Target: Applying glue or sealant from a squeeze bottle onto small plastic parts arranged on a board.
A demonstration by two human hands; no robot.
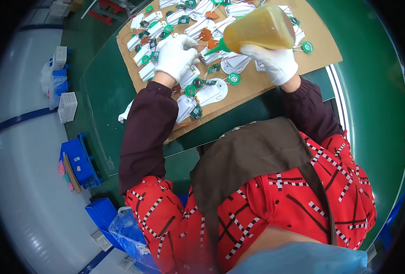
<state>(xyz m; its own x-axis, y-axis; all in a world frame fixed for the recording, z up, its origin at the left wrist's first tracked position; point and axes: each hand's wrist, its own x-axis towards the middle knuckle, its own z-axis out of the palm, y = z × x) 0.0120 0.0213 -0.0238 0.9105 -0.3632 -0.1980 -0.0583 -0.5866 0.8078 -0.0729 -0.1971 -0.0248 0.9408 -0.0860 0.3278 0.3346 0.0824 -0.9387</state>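
White plastic units [211, 94] lie in loose rows on a cardboard sheet [321, 50] over a green table [102, 109]. Left to right: slim white housings, some with broad rounded ends, tangled with thin wires; small green circuit boards [196, 112] and round green discs [234, 78] among them, plus orange-brown pieces [205, 34] (nearer the middle). Right of centre, above the units, a squeeze bottle [259, 28]: translucent, tilted, green nozzle [217, 47] aimed down-left, tip just beside the left fingertips.

Left hand [177, 57]: white glove, over the units, fingers bent, thumb and forefinger close together at a unit near the nozzle tip. Cannot tell if it pinches anything (fingertips too small to read). Right hand [274, 61]: white glove too, gripping the squeeze bottle from below, fingers wrapped partly round its side; bottle held up off the sheet.

Containers, left to right: upper white basket [60, 57], then lower white basket [67, 108], both at far left, contents unclear; blue crate [78, 160] beyond the table edge, small pale patches on it; blue bin [100, 212] at lower left with a clear plastic bag [127, 228] beside it (contents unclear). Squeeze bottle itself contains yellowish-amber liquid.
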